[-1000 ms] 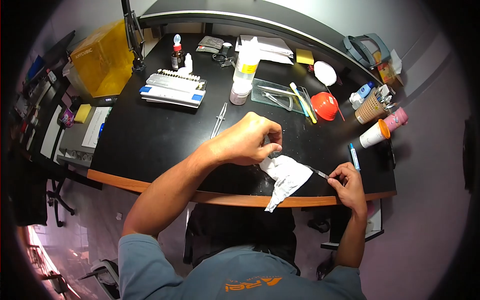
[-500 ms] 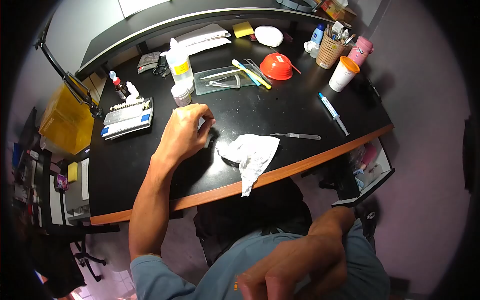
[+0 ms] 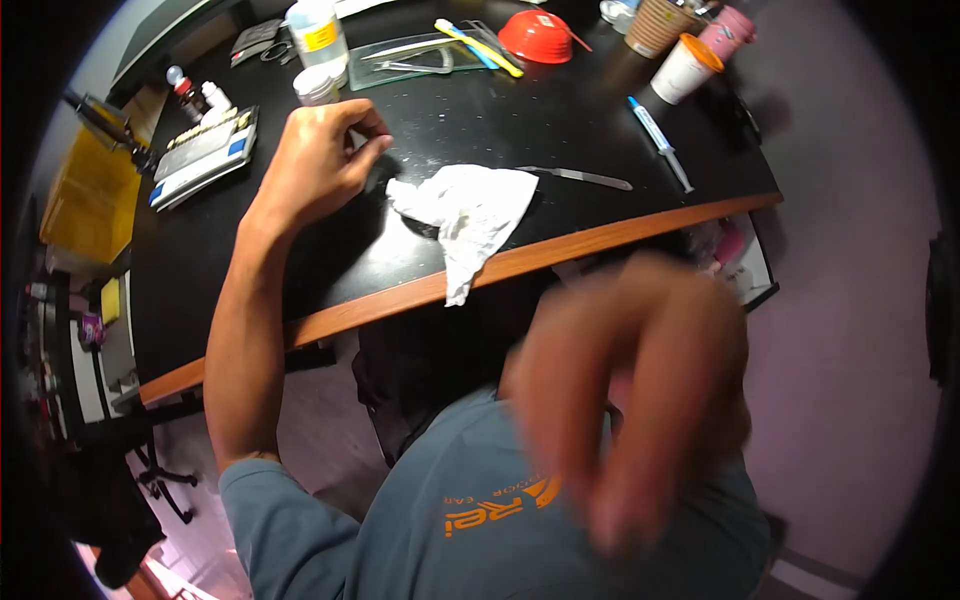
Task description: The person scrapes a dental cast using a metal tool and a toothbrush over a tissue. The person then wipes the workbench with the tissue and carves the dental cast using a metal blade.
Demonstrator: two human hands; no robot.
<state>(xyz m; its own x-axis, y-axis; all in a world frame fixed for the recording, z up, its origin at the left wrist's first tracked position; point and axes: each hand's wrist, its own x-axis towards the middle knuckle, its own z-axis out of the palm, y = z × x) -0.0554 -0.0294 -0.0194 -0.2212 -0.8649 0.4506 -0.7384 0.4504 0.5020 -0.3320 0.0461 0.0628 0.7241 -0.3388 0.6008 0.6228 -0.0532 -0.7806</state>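
My left hand rests over the black desk with its fingers curled towards the thumb; whatever they hold, if anything, is hidden. A crumpled white cloth or tissue lies to its right and hangs over the wooden front edge. Beyond the cloth is a slim metal scalpel. My right hand is raised close to the camera, in front of my shirt, its fingers bent downwards and smeared by motion; whether they hold anything does not show. A white-lidded jar stands just behind my left hand.
At the right lies a blue-and-white syringe, near a white cup with orange rim. Behind are a red bowl, a glass plate with tools and a clear bottle. An open drawer juts out below.
My right hand has risen towards the camera and is more blurred. The view has tilted down, so the desk sits higher in it. My left hand keeps its curled pose over the desk.
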